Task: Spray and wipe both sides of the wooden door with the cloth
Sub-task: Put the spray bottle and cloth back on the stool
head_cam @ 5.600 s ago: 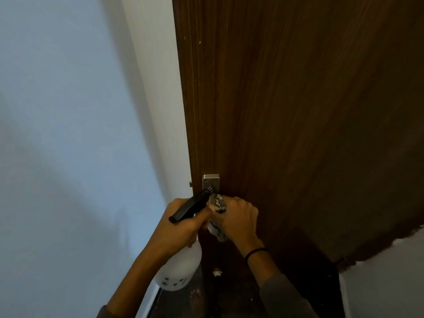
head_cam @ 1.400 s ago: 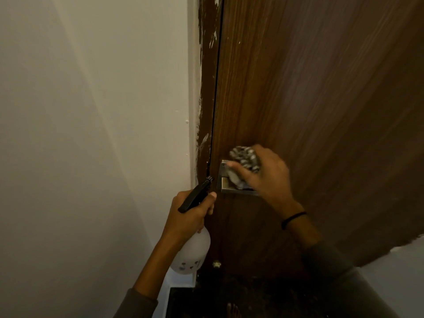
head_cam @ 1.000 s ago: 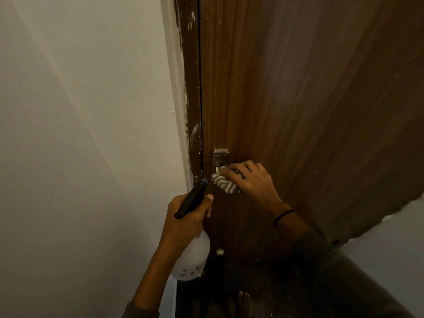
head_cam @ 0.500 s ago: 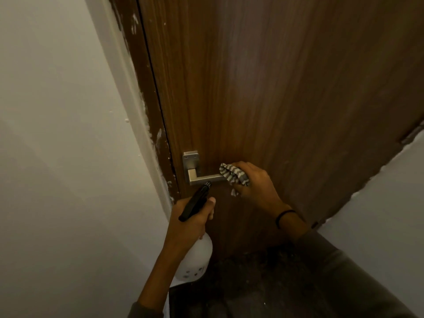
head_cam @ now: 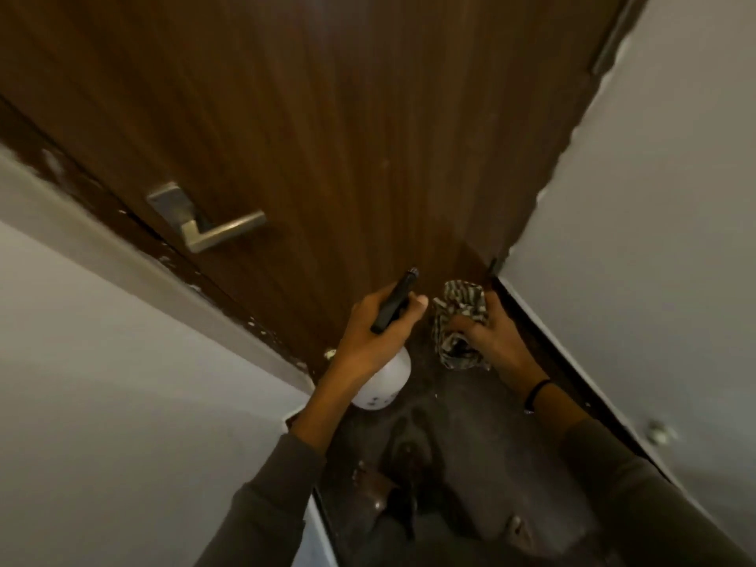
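The dark wooden door (head_cam: 347,128) fills the upper part of the view, shut in its frame. Its metal lever handle (head_cam: 212,227) sits at the left with nothing on it. My left hand (head_cam: 372,333) grips a white spray bottle (head_cam: 386,382) by its black trigger head, nozzle pointing at the door's lower part. My right hand (head_cam: 491,333) holds a crumpled striped cloth (head_cam: 458,321) low down near the door's bottom right corner.
White walls close in on the left (head_cam: 122,382) and right (head_cam: 654,239), leaving a narrow dark floor strip (head_cam: 470,444). My bare feet (head_cam: 392,476) stand on it. A small doorstop (head_cam: 656,431) sticks out of the right wall's base.
My right hand has left the lever handle and dropped with the cloth to the door's lower right. My view has tilted downward, and my left hand with the bottle has followed to the right.
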Tool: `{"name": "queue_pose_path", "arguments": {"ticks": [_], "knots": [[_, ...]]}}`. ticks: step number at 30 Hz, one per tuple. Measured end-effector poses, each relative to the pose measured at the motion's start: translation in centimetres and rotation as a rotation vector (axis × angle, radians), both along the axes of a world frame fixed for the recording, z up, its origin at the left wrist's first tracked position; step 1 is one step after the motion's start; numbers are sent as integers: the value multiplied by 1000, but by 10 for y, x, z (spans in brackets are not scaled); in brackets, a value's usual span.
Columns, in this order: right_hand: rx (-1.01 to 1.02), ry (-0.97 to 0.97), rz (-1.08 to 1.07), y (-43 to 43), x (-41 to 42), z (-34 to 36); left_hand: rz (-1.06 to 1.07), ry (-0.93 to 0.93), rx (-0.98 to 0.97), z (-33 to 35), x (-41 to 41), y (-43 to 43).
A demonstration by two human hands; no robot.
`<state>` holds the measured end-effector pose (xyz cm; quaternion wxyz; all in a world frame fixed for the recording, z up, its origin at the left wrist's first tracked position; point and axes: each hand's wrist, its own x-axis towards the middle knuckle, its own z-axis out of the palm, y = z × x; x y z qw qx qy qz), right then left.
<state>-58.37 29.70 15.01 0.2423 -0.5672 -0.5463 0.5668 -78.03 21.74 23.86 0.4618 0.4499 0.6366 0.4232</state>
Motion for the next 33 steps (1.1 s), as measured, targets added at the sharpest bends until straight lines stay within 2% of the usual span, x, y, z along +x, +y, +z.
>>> {"name": "queue_pose_path", "arguments": {"ticks": [4, 9, 17, 21, 22, 26, 30, 33], "knots": [[-120, -41, -161, -42, 88, -23, -196, 100, -24, -22, 84, 7], [-170, -78, -348, -101, 190, -40, -444, 184, -22, -42, 197, 3], [-262, -30, -806, -216, 329, -66, -783, 234, 73, -83, 362, -28], [-246, -57, -1038, -275, 387, -77, -934, 603, 134, -93, 434, -55], [-244, -73, -1096, -288, 401, -81, -970, 632, 155, -96, 452, -63], [-270, -145, -1349, -352, 462, -97, -1145, 596, 80, -113, 538, -100], [-307, -295, -1536, -408, 525, -115, -1225, 415, -20, -129, 615, -137], [-337, -451, -1643, -444, 577, -138, -1324, 336, -22, -146, 674, -171]]}}
